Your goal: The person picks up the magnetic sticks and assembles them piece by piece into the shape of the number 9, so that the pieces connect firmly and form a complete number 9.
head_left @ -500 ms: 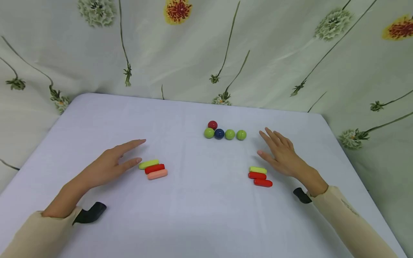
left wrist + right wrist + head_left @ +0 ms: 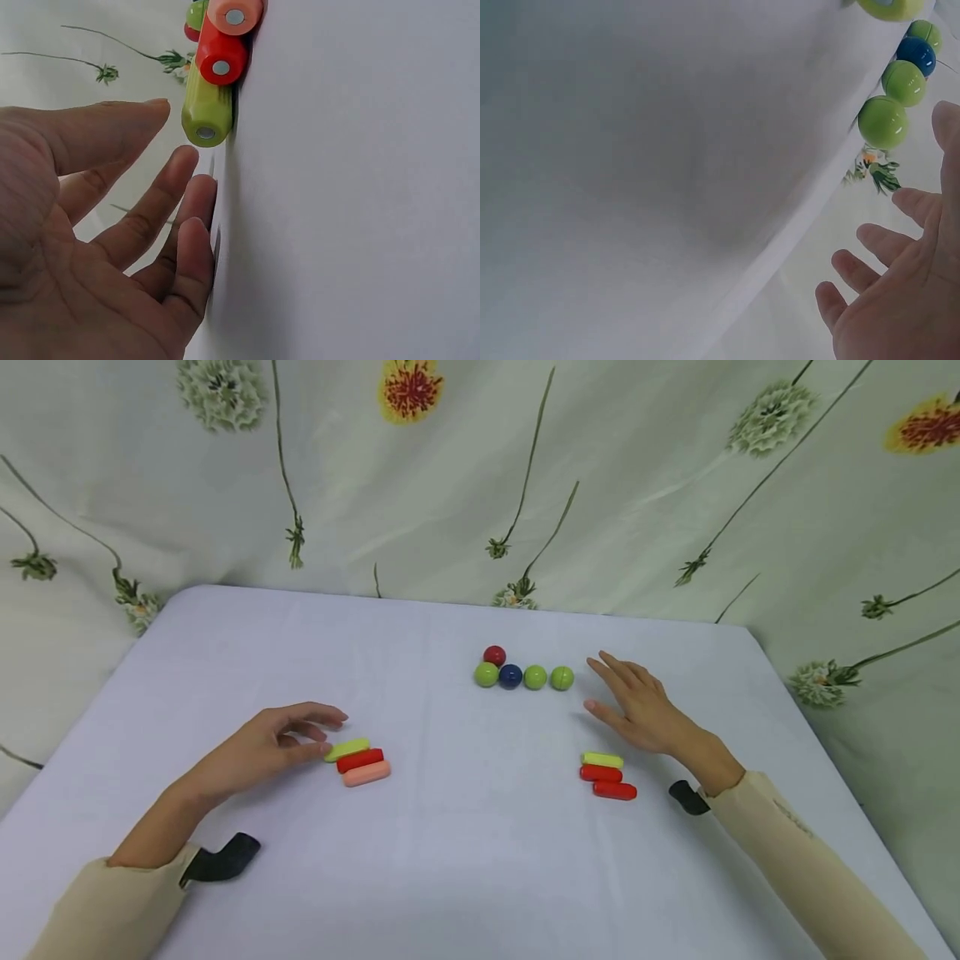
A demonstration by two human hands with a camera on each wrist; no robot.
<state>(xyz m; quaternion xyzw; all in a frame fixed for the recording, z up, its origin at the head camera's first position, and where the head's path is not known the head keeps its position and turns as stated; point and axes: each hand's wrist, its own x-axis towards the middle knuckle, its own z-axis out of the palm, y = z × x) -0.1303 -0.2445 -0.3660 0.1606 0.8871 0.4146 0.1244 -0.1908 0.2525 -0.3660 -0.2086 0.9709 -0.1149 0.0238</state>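
Observation:
My left hand (image 2: 266,747) is beside three short magnetic rods at the left. Its thumb tip is right at the end of the yellow-green rod (image 2: 208,112), and the fingers bend loosely past it with nothing in them. Against that rod lie a red rod (image 2: 360,761) and a salmon-pink rod (image 2: 366,773). At the right, my right hand (image 2: 645,714) hovers with spread fingers, its palm empty. Nearest its fingertips is a green ball (image 2: 562,677), the last in a row with another green ball (image 2: 535,677), a dark blue ball (image 2: 510,676) and a third green ball (image 2: 486,674).
A red ball (image 2: 494,656) sits behind the row's left end. Below my right hand lie a yellow-green rod (image 2: 602,760) and two red rods, one of them a red rod (image 2: 615,791) nearer me. The white table (image 2: 480,877) ends at a flower-printed cloth (image 2: 637,527).
My left hand has moved slightly right toward the yellow-green rod, its fingers bending more. My right hand has shifted a little left toward the balls. The rods and balls keep their places.

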